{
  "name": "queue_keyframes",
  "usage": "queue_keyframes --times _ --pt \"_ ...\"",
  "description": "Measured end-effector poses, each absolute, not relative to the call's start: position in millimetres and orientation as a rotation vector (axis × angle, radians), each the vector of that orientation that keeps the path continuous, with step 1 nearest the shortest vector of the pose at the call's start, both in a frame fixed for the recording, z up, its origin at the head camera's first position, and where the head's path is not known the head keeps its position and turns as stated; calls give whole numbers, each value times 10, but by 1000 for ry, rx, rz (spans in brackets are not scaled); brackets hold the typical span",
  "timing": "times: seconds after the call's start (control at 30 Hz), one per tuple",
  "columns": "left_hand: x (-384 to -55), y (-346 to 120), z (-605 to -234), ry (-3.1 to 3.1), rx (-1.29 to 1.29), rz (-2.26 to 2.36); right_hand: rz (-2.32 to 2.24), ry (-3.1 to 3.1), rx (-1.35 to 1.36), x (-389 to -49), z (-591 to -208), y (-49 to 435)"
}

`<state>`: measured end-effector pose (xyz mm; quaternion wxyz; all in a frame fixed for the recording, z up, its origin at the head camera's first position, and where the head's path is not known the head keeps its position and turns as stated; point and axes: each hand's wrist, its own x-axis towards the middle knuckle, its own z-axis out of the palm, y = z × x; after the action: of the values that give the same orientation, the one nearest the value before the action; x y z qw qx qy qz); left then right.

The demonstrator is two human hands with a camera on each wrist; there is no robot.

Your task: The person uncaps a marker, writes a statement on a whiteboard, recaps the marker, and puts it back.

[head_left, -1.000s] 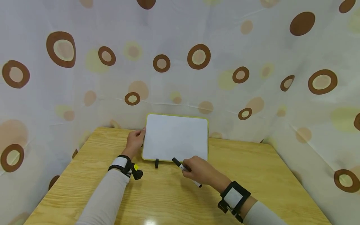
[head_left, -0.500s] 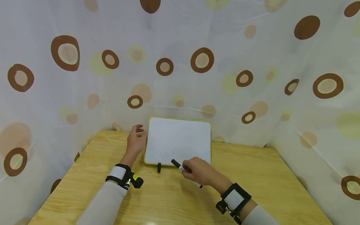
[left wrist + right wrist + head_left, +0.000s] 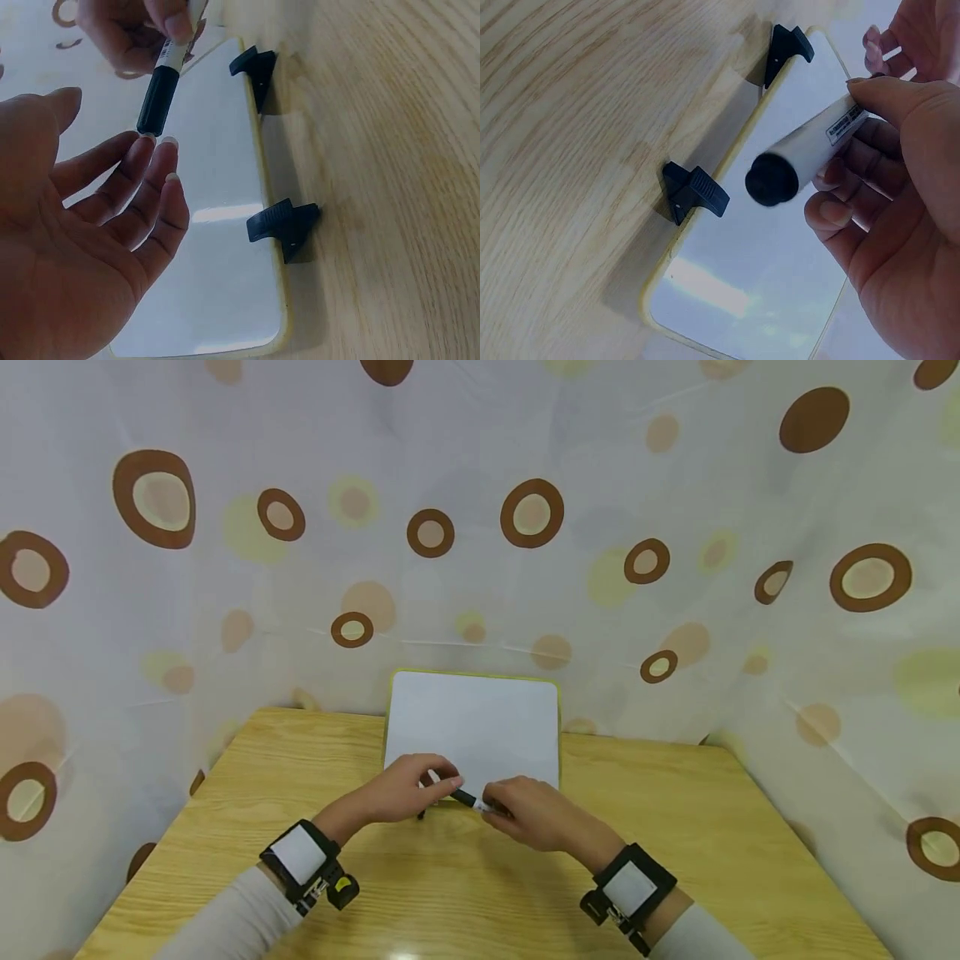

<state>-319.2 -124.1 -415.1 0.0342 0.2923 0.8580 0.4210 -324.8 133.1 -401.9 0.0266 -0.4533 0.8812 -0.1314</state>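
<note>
A white marker [image 3: 819, 141] with a black cap [image 3: 158, 101] is gripped by my right hand [image 3: 536, 814], thumb on the barrel and fingers curled beneath it. The capped end points left, towards my left hand [image 3: 408, 789]. That hand's fingers are loosely bent, and in the left wrist view the fingertips [image 3: 171, 144] are at the cap's end while the thumb stands apart. Behind both hands a whiteboard [image 3: 474, 718] with a yellow rim leans upright on the table. Its lower edge is partly hidden by the hands.
Two black clip feet, a nearer one [image 3: 283, 227] and a farther one [image 3: 255, 71] in the left wrist view, hold the board's lower edge. The wooden table [image 3: 645, 843] extends to both sides. A patterned curtain [image 3: 465, 577] hangs behind and along the sides.
My left hand has left the whiteboard's left edge and moved right and nearer, up to the marker's cap. The right hand has stayed nearly in place with the marker.
</note>
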Motion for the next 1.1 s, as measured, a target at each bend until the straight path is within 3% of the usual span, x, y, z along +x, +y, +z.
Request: queue_keyframes --times 0.6,1.1 --pt "-3093 -1077 -4319 2366 990 1184 -262 2678 -1393 -3160 -4022 1401" --pt "-3094 -1091 -4399 2463 1086 1100 162 2856 -1791 -3111 -4120 1483"
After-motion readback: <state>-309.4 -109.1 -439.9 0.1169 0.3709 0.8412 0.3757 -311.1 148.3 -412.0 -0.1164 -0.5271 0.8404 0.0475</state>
